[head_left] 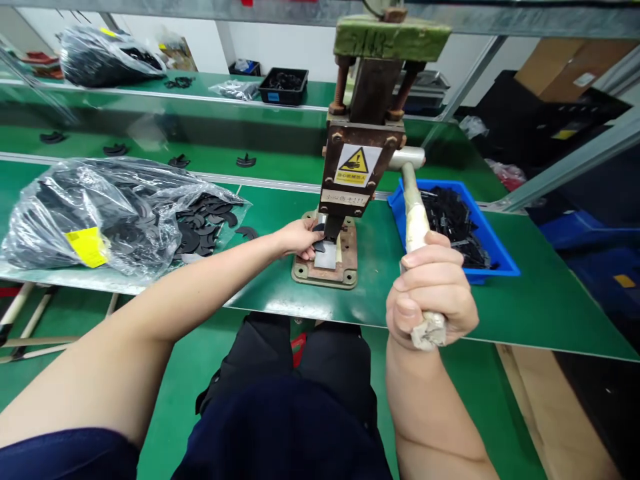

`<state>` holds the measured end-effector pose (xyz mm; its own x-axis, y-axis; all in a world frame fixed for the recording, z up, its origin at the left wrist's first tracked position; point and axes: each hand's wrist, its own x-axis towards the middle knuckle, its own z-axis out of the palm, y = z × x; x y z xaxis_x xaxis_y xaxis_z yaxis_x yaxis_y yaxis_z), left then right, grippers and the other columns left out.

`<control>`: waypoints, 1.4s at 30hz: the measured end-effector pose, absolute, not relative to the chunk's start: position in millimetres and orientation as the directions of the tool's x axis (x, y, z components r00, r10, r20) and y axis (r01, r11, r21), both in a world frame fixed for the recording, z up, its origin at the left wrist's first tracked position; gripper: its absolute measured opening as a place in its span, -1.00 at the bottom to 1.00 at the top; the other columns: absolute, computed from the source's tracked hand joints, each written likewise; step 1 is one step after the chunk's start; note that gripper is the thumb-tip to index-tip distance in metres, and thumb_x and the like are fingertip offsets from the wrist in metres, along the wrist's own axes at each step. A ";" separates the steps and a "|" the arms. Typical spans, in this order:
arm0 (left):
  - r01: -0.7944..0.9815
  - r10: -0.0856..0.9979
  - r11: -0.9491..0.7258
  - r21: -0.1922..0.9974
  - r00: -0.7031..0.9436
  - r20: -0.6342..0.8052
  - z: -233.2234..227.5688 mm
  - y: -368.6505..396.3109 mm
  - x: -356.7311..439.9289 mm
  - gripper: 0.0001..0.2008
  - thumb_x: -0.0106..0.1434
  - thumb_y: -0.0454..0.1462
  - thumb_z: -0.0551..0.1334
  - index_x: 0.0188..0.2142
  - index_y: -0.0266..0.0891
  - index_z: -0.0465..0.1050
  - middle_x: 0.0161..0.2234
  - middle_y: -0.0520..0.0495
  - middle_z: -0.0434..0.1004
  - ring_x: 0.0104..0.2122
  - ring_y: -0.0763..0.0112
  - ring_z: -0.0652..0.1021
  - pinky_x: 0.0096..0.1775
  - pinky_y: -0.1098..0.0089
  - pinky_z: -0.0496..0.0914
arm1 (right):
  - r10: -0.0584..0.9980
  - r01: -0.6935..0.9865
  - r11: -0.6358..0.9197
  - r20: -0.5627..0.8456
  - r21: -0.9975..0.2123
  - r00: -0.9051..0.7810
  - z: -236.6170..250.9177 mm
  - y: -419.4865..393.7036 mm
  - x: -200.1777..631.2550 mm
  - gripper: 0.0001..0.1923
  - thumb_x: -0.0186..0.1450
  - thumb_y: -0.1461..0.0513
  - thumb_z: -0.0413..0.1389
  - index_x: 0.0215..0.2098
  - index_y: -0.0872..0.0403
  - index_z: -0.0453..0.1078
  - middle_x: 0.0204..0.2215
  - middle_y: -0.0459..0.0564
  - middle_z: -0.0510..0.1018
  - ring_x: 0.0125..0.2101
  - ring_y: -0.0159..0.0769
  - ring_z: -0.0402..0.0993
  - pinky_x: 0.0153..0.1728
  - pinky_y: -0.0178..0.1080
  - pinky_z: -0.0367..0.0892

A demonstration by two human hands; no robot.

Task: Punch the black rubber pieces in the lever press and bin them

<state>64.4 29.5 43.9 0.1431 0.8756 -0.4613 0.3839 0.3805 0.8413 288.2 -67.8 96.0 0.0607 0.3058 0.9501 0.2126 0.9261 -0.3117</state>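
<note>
A hand-operated arbor press [367, 100] with a yellow warning label stands bolted to a base plate [300, 272] on the green table. My right hand [435, 287] is wrapped round the press lever [414, 207], whose grip is covered in whitish tape. At the foot of the press, my left hand [300, 239] pinches a small black curved part [319, 245] under the ram, beside a bright metal block [326, 257]. The ram hides some of that part. Left of this hand, one loose black curved piece [247, 232] lies on the table.
A clear plastic bag [100, 213] of black curved parts lies open at left. At right sits a blue bin [500, 267] of black pieces, beneath the lever. Several black parts rest along the green belt [200, 143] behind. A black tray [284, 87] and another bag [100, 60] are farther back.
</note>
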 end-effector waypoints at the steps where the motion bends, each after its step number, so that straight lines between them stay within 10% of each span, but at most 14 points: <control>1: 0.377 0.896 0.351 0.857 0.131 -0.425 42.3 23.4 65.7 -0.73 0.43 -0.12 0.36 -0.03 -0.20 0.41 -0.61 0.08 0.47 -0.67 0.42 0.52 -0.56 0.48 0.38 | 0.303 0.210 0.928 0.952 -0.307 0.055 96.1 -67.3 288.9 -0.67 0.36 0.12 0.25 -0.50 0.01 0.32 -0.51 -0.25 0.49 -0.24 -0.37 0.57 0.19 0.16 0.45; 8: 0.399 0.949 -0.169 0.901 0.312 0.040 22.1 -30.6 20.4 -0.68 0.41 -0.09 0.32 0.04 -0.21 0.53 -0.26 -0.07 0.66 -0.36 0.40 0.64 -0.29 0.40 0.52 | 0.266 0.180 0.942 0.957 -0.284 0.116 91.5 -59.2 287.8 -0.59 0.28 0.08 0.33 -0.58 0.01 0.29 -0.54 -0.23 0.50 -0.28 -0.34 0.59 0.16 0.16 0.45; 15: 0.933 0.962 -0.272 0.234 0.264 0.065 21.8 -7.0 -122.2 -0.50 0.33 -0.28 0.28 0.26 -0.22 0.52 0.23 -0.22 0.59 0.24 0.04 0.52 0.32 0.06 0.35 | 0.254 0.194 0.938 0.951 -0.287 0.177 88.6 -56.2 283.2 -0.53 0.28 0.02 0.34 -0.61 -0.02 0.26 -0.59 -0.21 0.45 -0.34 -0.32 0.57 0.15 0.16 0.50; 27: 0.928 0.929 -0.371 -0.023 0.370 -0.020 12.6 19.7 -106.3 -0.62 0.55 -0.10 0.06 0.07 -0.22 0.57 -0.03 -0.26 0.62 -0.10 0.14 0.64 -0.09 0.28 0.45 | 0.237 0.192 0.947 0.963 -0.259 0.132 92.3 -56.5 283.7 -0.63 0.27 0.10 0.30 -0.57 -0.01 0.28 -0.57 -0.23 0.44 -0.33 -0.33 0.53 0.15 0.16 0.46; 34: 0.889 0.903 -0.424 0.173 0.429 0.010 26.3 10.6 -67.4 -0.64 0.45 -0.23 0.19 0.20 -0.16 0.49 0.00 -0.23 0.62 -0.09 0.13 0.65 -0.10 0.29 0.44 | 0.220 0.209 0.947 0.968 -0.242 0.125 93.0 -56.1 282.9 -0.67 0.28 0.11 0.27 -0.55 -0.03 0.29 -0.59 -0.22 0.42 -0.35 -0.32 0.53 0.12 0.15 0.48; 42: 0.543 0.983 -0.163 0.823 0.163 0.087 16.2 10.7 -25.4 -0.70 0.35 -0.03 0.35 -0.20 -0.23 0.56 -0.30 -0.03 0.62 -0.32 0.34 0.59 -0.26 0.41 0.44 | 0.211 0.215 0.947 0.968 -0.237 0.137 92.8 -55.0 282.7 -0.63 0.27 0.08 0.28 -0.57 -0.02 0.27 -0.60 -0.22 0.42 -0.36 -0.32 0.53 0.11 0.16 0.49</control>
